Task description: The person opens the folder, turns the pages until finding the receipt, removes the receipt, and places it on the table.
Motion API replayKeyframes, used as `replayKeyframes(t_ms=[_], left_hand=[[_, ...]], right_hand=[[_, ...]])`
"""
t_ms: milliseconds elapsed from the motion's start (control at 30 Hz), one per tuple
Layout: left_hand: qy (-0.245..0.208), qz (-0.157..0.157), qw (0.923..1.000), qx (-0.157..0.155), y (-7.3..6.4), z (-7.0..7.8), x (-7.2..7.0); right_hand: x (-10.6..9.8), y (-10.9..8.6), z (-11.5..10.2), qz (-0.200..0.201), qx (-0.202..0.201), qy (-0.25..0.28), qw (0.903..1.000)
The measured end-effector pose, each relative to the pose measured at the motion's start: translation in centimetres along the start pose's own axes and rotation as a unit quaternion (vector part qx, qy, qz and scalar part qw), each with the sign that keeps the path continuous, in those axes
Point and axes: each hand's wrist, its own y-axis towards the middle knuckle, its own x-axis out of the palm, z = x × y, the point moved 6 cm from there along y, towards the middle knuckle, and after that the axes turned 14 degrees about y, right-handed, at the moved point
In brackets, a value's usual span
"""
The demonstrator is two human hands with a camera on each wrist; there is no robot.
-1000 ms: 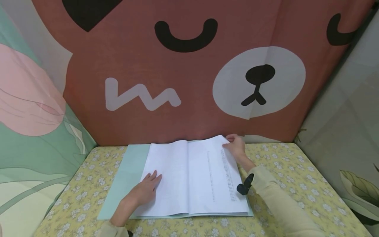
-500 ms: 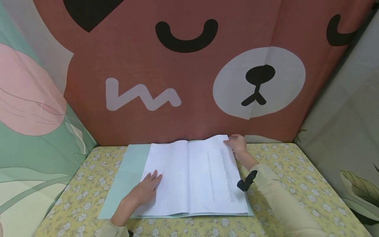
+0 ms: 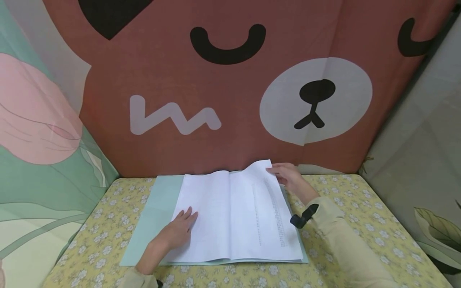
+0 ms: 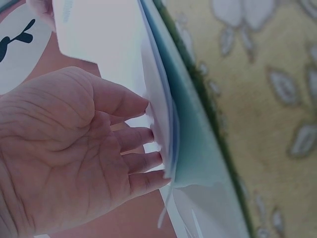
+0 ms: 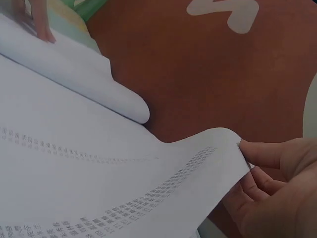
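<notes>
A booklet of white pages (image 3: pixel 212 216) lies spread on the table inside a pale green cover (image 3: pixel 163 196). My left hand (image 3: pixel 176 232) rests on the left page with its fingers stretched out; in the left wrist view the fingertips (image 4: pixel 143 134) touch the paper. At the far right corner, my right hand (image 3: pixel 288 176) pinches a printed page (image 5: pixel 133 188) between thumb and fingers. That corner is lifted and the sheet curves up from the spine. Columns of small print run down the right page, too small to read.
A yellow floral cloth (image 3: pixel 338 224) covers the table. Right behind the booklet rises a reddish-brown hanging (image 3: pixel 173 152) with a cartoon bear face. More printed fabric stands at the left and right sides. A black strap device (image 3: pixel 304 216) sits on my right wrist.
My right hand has drawn slightly to the left, and the page corner it holds now stands higher and bends more. The left hand has stayed in place.
</notes>
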Motion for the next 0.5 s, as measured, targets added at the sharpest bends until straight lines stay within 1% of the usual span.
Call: replayKeyframes(t_ms=[133, 200, 367, 433, 500], left_hand=[[-0.002, 0.0, 1.0, 0.0, -0.1, 0.1, -0.1], [0.001, 0.002, 1.0, 0.0, -0.1, 0.1, -0.2], [0.003, 0.0, 1.0, 0.002, -0.1, 0.1, 0.0], [0.0, -0.002, 1.0, 0.003, -0.1, 0.1, 0.1], [-0.001, -0.004, 1.0, 0.002, -0.1, 0.1, 0.1]], right_hand=[[1.2, -0.4, -0.9, -0.034, 0.0, 0.016, 0.9993], [2.0, -0.6, -1.3, -0.054, 0.002, 0.039, 0.9978], [3.9, -1.4, -2.1, -0.097, 0.024, 0.114, 0.9885], [4.5, -1.6, -2.3, -0.108, 0.033, 0.132, 0.9848], [5.1, -1.8, -2.5, -0.114, 0.04, 0.139, 0.983]])
